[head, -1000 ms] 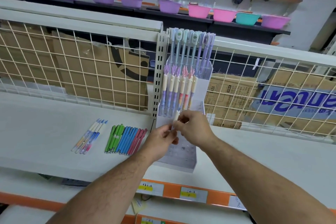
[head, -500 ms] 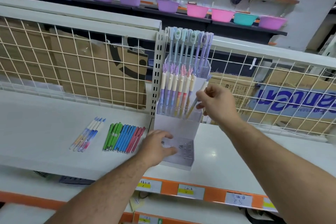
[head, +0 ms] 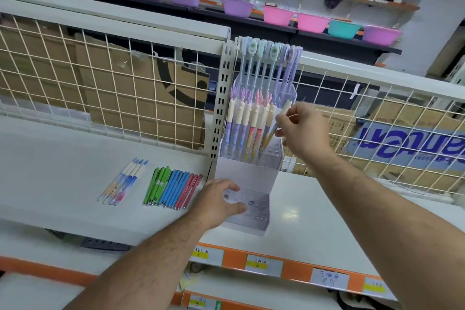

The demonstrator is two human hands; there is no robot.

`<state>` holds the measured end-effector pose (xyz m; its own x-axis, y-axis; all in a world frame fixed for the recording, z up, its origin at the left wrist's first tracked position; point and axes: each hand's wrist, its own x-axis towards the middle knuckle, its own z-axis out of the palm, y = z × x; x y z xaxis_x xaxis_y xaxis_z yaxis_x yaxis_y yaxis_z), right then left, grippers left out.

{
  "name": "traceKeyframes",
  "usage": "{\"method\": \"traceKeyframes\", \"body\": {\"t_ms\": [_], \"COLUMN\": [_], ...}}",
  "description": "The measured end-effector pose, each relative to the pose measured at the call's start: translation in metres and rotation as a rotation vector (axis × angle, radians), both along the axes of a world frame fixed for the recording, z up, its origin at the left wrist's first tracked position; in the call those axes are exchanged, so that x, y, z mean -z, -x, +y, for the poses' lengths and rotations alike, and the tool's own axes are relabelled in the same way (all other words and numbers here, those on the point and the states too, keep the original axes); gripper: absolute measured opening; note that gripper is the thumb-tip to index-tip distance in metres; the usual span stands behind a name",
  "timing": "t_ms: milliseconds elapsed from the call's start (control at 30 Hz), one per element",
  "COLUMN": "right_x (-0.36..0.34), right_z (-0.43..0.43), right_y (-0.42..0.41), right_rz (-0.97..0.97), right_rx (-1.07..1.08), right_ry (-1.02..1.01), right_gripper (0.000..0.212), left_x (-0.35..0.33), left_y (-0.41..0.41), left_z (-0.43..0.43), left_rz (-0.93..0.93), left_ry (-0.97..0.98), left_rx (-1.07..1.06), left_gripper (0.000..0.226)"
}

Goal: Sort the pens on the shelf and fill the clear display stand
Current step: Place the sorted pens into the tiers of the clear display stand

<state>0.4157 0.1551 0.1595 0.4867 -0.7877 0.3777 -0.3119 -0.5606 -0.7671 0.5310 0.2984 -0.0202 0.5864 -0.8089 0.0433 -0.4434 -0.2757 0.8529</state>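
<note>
Loose pens [head: 173,187] lie left of stand [head: 247,176]

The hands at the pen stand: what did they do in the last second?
The right hand carried the cream-capped pen up from the front of the clear stand to its middle tier, tip angled down toward the holes. The left hand let go of that pen and dropped to rest on the lowest tier. The loose pens on the shelf stayed put.
</note>
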Motion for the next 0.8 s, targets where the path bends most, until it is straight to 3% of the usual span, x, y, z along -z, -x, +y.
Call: {"method": "traceKeyframes", "body": {"t_ms": [300,800], "right_x": [0.013,0.020], "right_z": [0.006,-0.005], "right_y": [-0.008,-0.011], "right_rz": [0.194,0.144], "right_rx": [-0.040,-0.019], "right_ry": [0.118,0.021], "right_gripper": [0.015,0.010], "left_x": [-0.001,-0.003], "left_y": [0.000,0.000], "left_z": [0.000,0.000], "left_rz": [0.007,0.003], "left_ry": [-0.004,-0.027], "left_rx": [-0.003,-0.012], "left_gripper": [0.044,0.044]}}
